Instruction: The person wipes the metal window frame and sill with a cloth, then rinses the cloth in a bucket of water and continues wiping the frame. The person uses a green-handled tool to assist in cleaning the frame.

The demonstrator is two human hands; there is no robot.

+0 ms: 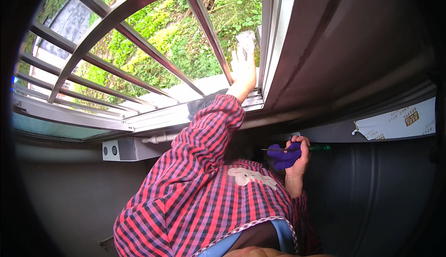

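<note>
My left arm, in a red and dark checked sleeve, reaches up through the open window. Beside the right window frame (pixel 274 34), my left hand (pixel 243 73) has its fingers up around a pale, shiny, crumpled thing (pixel 246 41); glare hides what it is. On the right, at chest height, my right hand (pixel 297 162) is closed on a bunched purple cloth (pixel 281 157) and a screwdriver. Its thin dark shaft crosses the cloth toward the left, and the green screwdriver handle (pixel 320 148) sticks out to the right past my fingers.
Metal window bars (pixel 153 55) curve outward at the upper left, with plants beyond. A dark cloth (pixel 204 104) lies over the sill. Below are a white pipe (pixel 158 138) and a pale box (pixel 123 150) with round holes. A torn white sheet (pixel 395 122) is on the right.
</note>
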